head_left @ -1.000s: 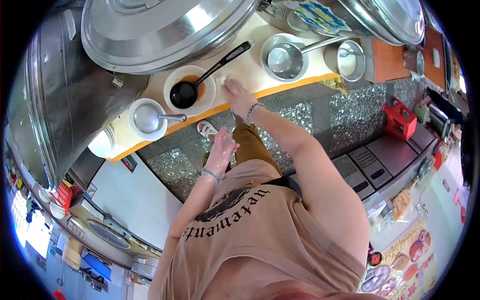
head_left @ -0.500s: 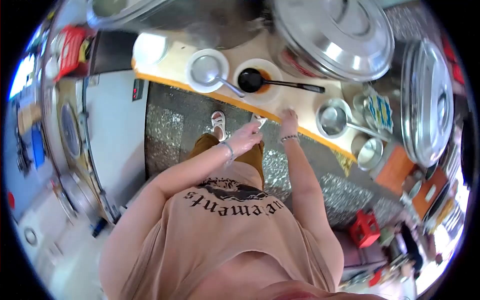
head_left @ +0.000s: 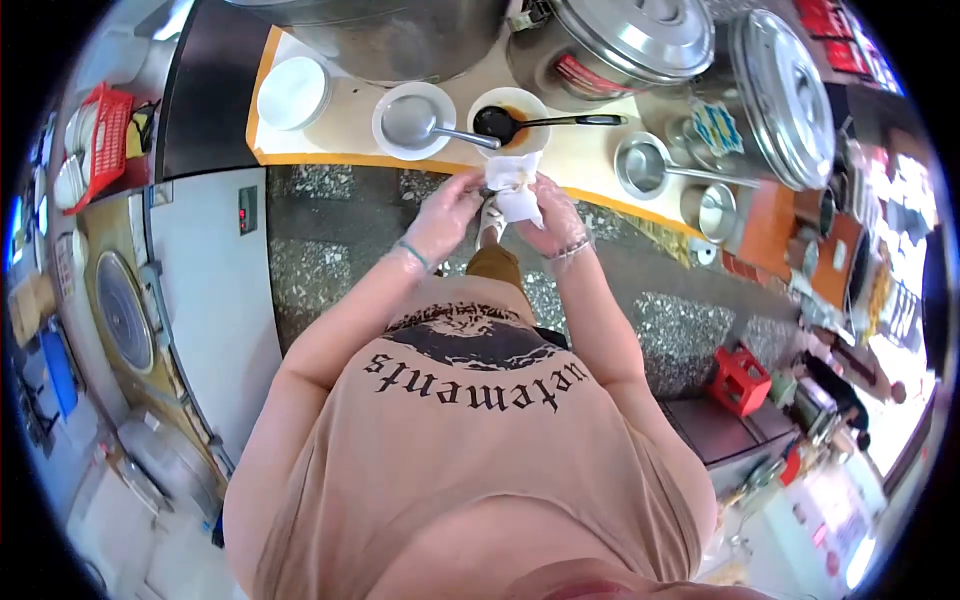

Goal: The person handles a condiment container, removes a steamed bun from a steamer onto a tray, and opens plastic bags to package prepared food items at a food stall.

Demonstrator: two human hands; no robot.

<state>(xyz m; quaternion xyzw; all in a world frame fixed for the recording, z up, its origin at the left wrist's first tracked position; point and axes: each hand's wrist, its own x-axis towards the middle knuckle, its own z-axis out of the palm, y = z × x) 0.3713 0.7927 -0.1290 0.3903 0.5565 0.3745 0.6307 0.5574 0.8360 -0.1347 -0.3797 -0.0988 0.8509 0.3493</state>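
Note:
A crumpled white paper napkin (head_left: 516,190) is between my hands, just in front of the counter edge. My right hand (head_left: 553,222) is closed on its right side. My left hand (head_left: 445,218) has its fingers curled at the napkin's left edge. Both hands look covered by thin clear gloves. Just beyond them, a white bowl (head_left: 540,105) holds brown liquid and a black ladle (head_left: 495,124). To its left, a metal ladle (head_left: 408,121) rests in another white bowl (head_left: 382,132).
Large lidded steel pots (head_left: 640,40) line the back of the counter (head_left: 345,125). A stack of white plates (head_left: 292,93) stands at its left end. Another ladle (head_left: 640,165) lies in a bowl at the right. A red crate (head_left: 740,380) is behind on the right.
My hands have come together around a white napkin that was not visible before. My left hand has moved left and forward; my right hand has left the counter edge. The view has shifted.

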